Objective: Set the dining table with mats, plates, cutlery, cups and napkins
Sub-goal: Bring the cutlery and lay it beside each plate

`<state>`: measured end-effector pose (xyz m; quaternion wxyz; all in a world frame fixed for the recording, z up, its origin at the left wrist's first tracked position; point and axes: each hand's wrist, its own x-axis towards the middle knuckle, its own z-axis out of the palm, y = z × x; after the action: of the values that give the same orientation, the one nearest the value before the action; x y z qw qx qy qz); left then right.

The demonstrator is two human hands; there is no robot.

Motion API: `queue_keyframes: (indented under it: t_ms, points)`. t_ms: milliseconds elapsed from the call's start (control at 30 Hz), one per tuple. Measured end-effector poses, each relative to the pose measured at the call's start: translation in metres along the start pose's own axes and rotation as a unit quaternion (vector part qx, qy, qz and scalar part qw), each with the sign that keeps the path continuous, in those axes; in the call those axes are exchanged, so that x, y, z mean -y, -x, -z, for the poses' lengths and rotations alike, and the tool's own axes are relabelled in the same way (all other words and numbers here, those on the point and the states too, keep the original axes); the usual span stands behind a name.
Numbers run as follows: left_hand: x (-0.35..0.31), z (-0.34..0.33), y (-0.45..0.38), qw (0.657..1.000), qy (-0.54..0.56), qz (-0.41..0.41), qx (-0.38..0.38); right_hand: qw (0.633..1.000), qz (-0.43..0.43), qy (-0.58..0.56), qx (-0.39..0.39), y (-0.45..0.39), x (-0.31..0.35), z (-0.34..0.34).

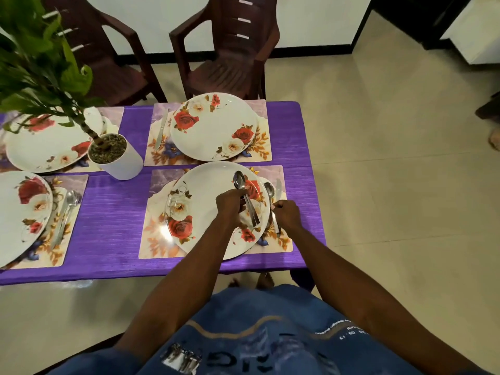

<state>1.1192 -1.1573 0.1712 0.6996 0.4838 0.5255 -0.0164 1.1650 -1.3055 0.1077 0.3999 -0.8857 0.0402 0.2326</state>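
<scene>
I see four mats, four plates laid on purple worktop (113,212). Left hand (230,204) grips spare cutlery bundle (247,201) above near plate (205,209). Right hand (288,212) pinches spoon (270,196) onto near mat (286,239) beside knife (278,186). No cups, napkins visible; both left.

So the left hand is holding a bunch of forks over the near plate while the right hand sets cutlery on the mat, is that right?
Not forks: the head view shows the left hand holding spoons over the near plate. The right hand is setting cutlery on the mat.
</scene>
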Motion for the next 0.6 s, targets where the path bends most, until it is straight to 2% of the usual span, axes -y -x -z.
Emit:
queue_keyframes:
  t_ms: [600]
  points:
    - [0.001, 0.02, -0.004, 0.999, 0.027, -0.026, 0.005, 0.997, 0.016, 0.056, -0.041, 0.01, 0.005, 0.001]
